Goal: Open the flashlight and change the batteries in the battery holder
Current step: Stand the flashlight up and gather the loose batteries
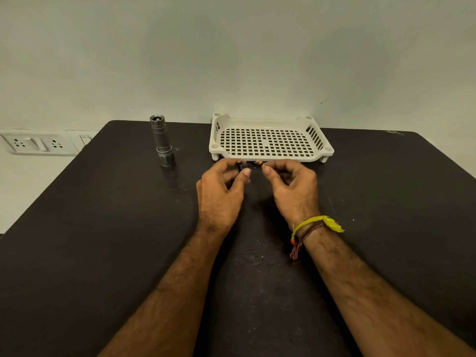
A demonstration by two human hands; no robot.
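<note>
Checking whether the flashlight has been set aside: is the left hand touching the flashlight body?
Apart. The head view shows the flashlight body standing alone on the table, with bare tabletop between it and the left hand.

Standing upright at far left of counter [103, 228]: flashlight [161, 140]. At far middle, against wall: tray [270, 153], with both hands [221, 191] [296, 186] just in front of its near rim. Open gap between flashlight and tray. Bare counter wide on either side of forearms.

Both hands forward, close together: left [221, 191], right [296, 188], fingers curled, pinching.
</note>
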